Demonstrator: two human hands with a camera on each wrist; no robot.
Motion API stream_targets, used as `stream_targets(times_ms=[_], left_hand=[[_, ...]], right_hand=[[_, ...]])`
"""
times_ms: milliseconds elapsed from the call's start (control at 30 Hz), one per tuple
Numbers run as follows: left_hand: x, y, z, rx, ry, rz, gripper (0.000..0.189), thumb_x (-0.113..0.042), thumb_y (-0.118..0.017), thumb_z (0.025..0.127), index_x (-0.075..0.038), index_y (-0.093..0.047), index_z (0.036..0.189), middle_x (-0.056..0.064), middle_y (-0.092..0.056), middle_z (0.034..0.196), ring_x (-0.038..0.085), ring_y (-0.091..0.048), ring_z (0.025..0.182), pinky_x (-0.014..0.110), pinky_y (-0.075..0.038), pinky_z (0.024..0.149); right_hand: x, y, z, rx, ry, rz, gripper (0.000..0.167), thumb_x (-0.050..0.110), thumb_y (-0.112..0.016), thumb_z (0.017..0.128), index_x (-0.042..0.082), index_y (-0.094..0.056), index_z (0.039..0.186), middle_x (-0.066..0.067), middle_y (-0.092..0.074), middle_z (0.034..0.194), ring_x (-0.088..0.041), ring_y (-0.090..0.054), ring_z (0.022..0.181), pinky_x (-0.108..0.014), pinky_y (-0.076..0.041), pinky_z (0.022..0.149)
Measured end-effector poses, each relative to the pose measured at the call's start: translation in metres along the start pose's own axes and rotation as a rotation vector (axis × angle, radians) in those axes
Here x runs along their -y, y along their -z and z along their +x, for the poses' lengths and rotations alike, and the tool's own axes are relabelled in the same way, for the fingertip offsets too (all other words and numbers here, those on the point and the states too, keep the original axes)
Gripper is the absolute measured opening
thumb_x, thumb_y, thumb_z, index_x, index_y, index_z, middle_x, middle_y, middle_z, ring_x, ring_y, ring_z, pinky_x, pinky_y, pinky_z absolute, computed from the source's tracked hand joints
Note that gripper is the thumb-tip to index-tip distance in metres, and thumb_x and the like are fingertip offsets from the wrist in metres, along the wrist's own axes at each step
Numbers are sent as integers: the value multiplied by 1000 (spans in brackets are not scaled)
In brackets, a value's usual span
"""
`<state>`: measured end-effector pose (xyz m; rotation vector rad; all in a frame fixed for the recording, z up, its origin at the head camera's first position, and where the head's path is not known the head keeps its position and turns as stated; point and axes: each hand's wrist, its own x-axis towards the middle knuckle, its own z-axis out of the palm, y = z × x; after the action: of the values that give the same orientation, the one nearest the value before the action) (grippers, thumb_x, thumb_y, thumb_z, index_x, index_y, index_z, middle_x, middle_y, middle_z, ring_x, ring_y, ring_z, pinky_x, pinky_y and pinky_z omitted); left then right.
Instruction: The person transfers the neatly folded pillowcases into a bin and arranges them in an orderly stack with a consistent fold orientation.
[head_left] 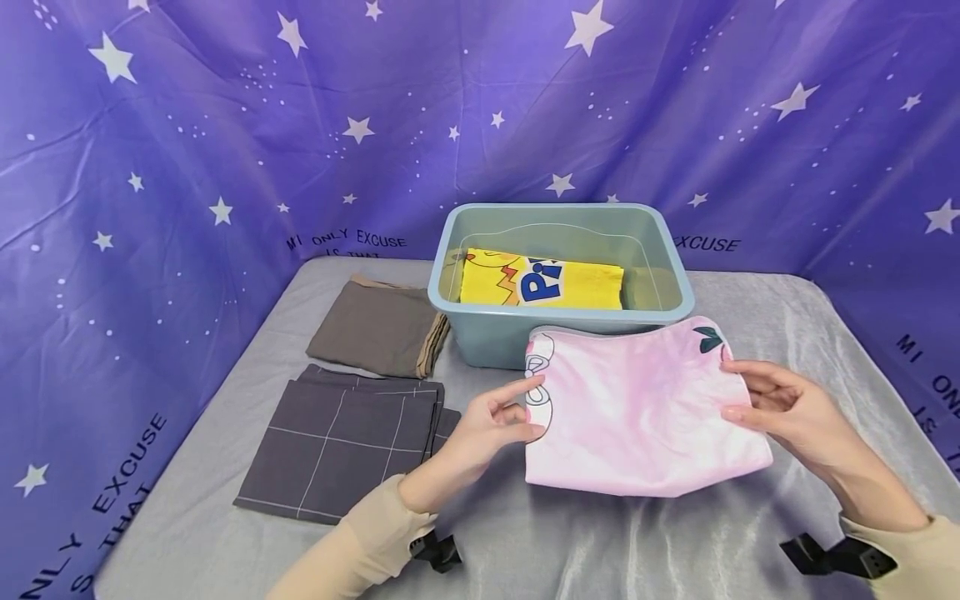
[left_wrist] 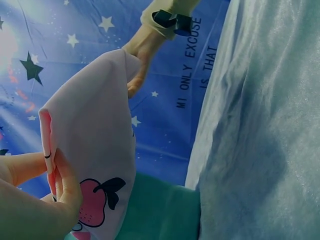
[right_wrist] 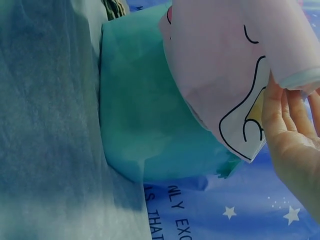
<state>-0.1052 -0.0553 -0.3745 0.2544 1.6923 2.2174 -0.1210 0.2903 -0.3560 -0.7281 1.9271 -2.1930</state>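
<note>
A folded pink cloth (head_left: 637, 408) with printed fruit and leaves is held up between both hands, in front of the bin. My left hand (head_left: 495, 425) pinches its left edge between thumb and fingers; the left wrist view shows the folded layers and a printed pink fruit. On the opposite edge, my right hand (head_left: 787, 408) grips the cloth with thumb and fingers. The blue-green plastic bin (head_left: 487, 333) stands behind the cloth, which overlaps its front wall in the head view. Inside the bin lies a folded yellow cloth (head_left: 585, 283) with blue lettering.
Left of the bin, a folded brown cloth (head_left: 367, 329) lies on the grey table cover (head_left: 510, 550). Nearer to me is a folded dark grey cloth (head_left: 337, 450) with white grid lines. A purple curtain (head_left: 420, 83) with white stars hangs around the table.
</note>
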Motion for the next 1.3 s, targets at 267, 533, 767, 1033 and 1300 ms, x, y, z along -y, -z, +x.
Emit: stream_targets(times_ms=[267,533,767,1033,1300], left_hand=[[-7,6,-10,37,-62,25,62,12,-61,72,-2,-43,130,-4,-51,64,5,-50,65,19,-45,66],[-15,7,-19,47,-111,23,62,13,-61,72,-2,-43,130,2,-53,86,6,-51,66,19,-46,65],[-26,8,-27,64,-178,32,63,14,-60,71,1,-41,130,12,-33,127,5,-52,70,17,-47,65],[-35,7,-29,68,-214,48,63,16,-59,70,3,-41,129,14,-31,130,5,-51,72,16,-47,65],[-45,8,-27,72,-257,66,62,17,-59,69,5,-42,128,14,-37,127,7,-50,71,16,-47,67]], right_hand=[[5,-7,0,5,15,-25,59,-28,-46,73,7,-52,121,1,-61,111,-9,-59,93,-19,-48,71],[9,-11,-2,22,36,-39,62,-30,-44,72,4,-49,124,0,-57,117,-10,-58,97,-19,-48,73],[13,-17,-1,69,98,35,66,-34,-44,69,-2,-45,126,-3,-53,123,-13,-57,101,-21,-48,76],[18,-19,4,165,166,141,68,-37,-40,67,-8,-38,128,-7,-46,131,-17,-54,107,-24,-47,80],[26,-22,9,137,177,132,67,-37,-42,66,-8,-40,127,-8,-49,127,-16,-56,103,-22,-48,78]])
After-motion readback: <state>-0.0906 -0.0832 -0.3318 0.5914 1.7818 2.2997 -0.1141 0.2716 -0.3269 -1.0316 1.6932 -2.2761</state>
